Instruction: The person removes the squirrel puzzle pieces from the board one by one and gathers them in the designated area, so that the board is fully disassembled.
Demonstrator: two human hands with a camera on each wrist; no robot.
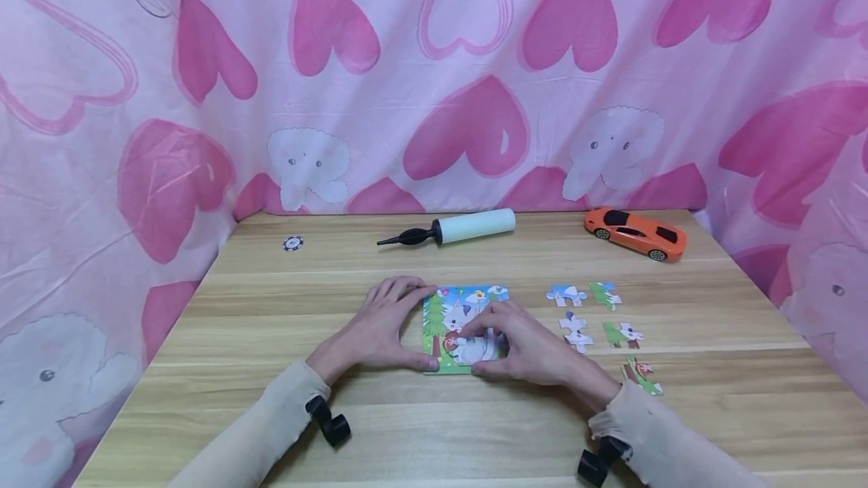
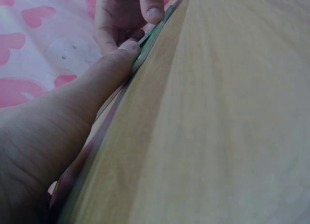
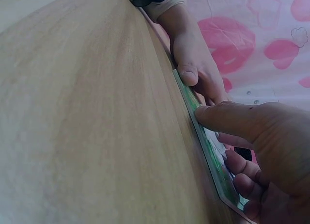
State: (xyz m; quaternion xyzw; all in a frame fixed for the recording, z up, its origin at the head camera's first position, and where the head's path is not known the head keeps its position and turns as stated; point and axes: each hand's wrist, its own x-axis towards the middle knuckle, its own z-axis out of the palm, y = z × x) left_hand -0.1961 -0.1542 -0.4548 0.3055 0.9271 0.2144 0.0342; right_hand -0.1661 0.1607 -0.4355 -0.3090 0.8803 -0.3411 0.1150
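A picture puzzle board (image 1: 434,326) with a white cartoon animal and a green tree lies on the table. My left hand (image 1: 386,326) is spread along its left edge, forefinger by the top corner and thumb (image 2: 114,59) resting on the lower corner. Over the board's lower right my right hand (image 1: 525,345) curves, its fingers and thumb about a white puzzle piece (image 1: 475,351) that lies over the picture. In the right wrist view the right thumb (image 3: 232,120) touches the green lower border, and bent fingers partly hide the pieces.
Several loose puzzle pieces, including a blue one (image 1: 566,294) and a green one (image 1: 637,375), lie right of the board. Behind stand an orange toy car (image 1: 635,233), a balloon pump (image 1: 475,226) and a poker chip (image 1: 293,243). A pink heart-print curtain (image 1: 380,134) borders the table.
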